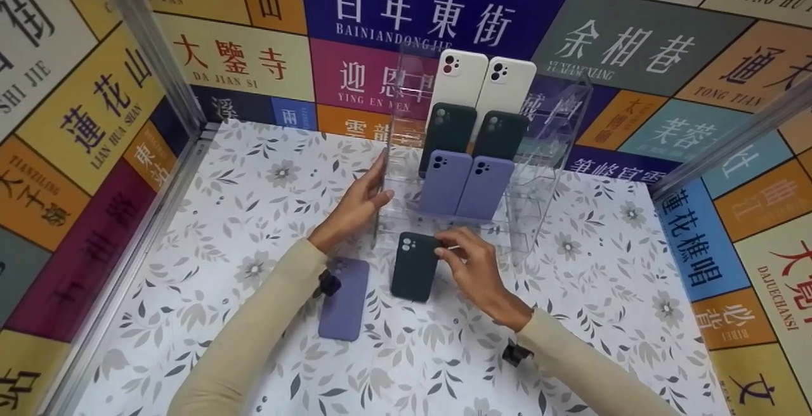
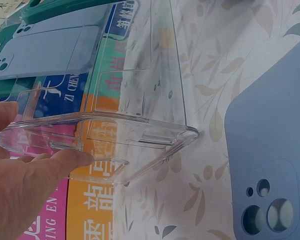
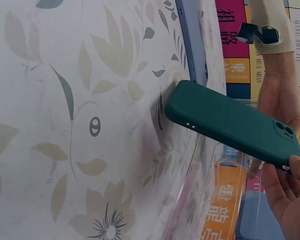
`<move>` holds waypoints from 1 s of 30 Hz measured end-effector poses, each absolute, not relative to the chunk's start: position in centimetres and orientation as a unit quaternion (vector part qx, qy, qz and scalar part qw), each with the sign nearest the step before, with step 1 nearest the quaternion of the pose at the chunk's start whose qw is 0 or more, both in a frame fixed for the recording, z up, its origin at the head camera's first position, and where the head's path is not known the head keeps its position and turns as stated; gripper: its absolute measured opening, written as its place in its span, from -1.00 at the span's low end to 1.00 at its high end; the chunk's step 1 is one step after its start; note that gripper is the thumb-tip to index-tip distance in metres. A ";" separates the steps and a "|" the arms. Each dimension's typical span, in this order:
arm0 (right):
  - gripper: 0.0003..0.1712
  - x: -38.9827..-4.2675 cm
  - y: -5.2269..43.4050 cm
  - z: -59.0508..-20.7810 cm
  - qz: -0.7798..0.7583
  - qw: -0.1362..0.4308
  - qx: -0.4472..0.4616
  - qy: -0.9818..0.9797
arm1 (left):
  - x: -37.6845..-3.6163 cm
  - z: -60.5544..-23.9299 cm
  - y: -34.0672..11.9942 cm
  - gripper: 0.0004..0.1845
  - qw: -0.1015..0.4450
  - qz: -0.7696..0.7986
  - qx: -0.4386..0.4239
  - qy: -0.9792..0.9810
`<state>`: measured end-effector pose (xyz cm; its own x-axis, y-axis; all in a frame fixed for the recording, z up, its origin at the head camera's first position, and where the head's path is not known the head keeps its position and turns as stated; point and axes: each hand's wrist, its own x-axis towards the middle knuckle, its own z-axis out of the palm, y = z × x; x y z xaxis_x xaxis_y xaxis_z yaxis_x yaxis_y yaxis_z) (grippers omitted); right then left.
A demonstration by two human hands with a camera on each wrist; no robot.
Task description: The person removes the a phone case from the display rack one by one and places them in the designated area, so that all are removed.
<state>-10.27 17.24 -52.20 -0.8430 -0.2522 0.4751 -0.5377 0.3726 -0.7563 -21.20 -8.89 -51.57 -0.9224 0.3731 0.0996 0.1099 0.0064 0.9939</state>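
Observation:
My right hand [image 1: 472, 270] pinches a dark green phone case [image 1: 413, 270] by its upper right corner, between thumb and fingers. The case tilts in front of the clear display stand [image 2: 145, 122], its camera holes at the top. With my left hand [image 1: 360, 199] I grip the stand's left side panel, thumb on one face and fingers on the other. The stand bears white phone cases [image 1: 458, 80] at the top, green phone cases [image 1: 449, 134] in the middle and purple phone cases [image 1: 446, 184] at the bottom, in pairs.
A loose purple phone case [image 1: 344, 308] lies on the floral-patterned tabletop [image 1: 279, 340], beside my left forearm. Printed sign panels [image 1: 419, 4] rise behind the stand and on both sides. A metal frame post [image 1: 158, 54] stands at the left.

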 end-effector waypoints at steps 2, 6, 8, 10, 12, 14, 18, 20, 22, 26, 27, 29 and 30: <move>-0.71 -10.2 17.2 -52.2 0.512 0.133 0.231 -0.816 | -21.3 -51.6 -8.8 -0.09 0.098 0.683 0.171 0.704; -0.70 -10.0 17.0 -52.2 0.535 0.090 0.197 -0.817 | -21.4 -51.6 -8.8 -0.08 0.102 0.681 0.169 0.706; -0.71 -9.9 16.8 -52.3 0.552 0.058 0.170 -0.814 | -21.5 -51.7 -8.8 -0.08 0.104 0.680 0.169 0.706; -0.71 -9.9 16.6 -52.5 0.567 0.022 0.140 -0.811 | -21.5 -51.7 -8.8 -0.08 0.105 0.678 0.168 0.707; -0.71 -9.9 16.4 -52.7 0.577 -0.013 0.112 -0.809 | -21.5 -51.8 -8.9 -0.09 0.104 0.679 0.170 0.707; -0.71 -10.0 16.3 -53.0 0.583 -0.045 0.094 -0.806 | -21.5 -51.9 -8.9 -0.09 0.101 0.682 0.173 0.703; -0.72 -10.2 16.0 -54.0 0.592 -0.083 0.073 -0.798 | -21.6 -52.0 -9.0 -0.09 0.095 0.689 0.182 0.695; -0.73 -10.4 15.8 -54.5 0.594 -0.091 0.065 -0.797 | -21.6 -52.0 -9.0 -0.09 0.094 0.689 0.184 0.695; -0.73 -10.5 15.5 -55.0 0.597 -0.099 0.053 -0.794 | -21.6 -52.0 -9.0 -0.09 0.092 0.690 0.188 0.693; -0.72 -10.6 15.1 -55.8 0.610 -0.111 0.034 -0.784 | -21.6 -51.9 -8.9 -0.09 0.088 0.692 0.193 0.690; -0.72 -10.6 15.0 -56.0 0.613 -0.114 0.031 -0.781 | -21.6 -51.9 -8.9 -0.09 0.088 0.691 0.193 0.691; -0.72 -10.6 14.8 -56.3 0.618 -0.117 0.030 -0.777 | -21.6 -51.9 -8.9 -0.10 0.088 0.690 0.193 0.692; -0.72 -10.6 14.8 -56.4 0.620 -0.119 0.028 -0.775 | -21.6 -51.9 -8.9 -0.10 0.087 0.690 0.193 0.693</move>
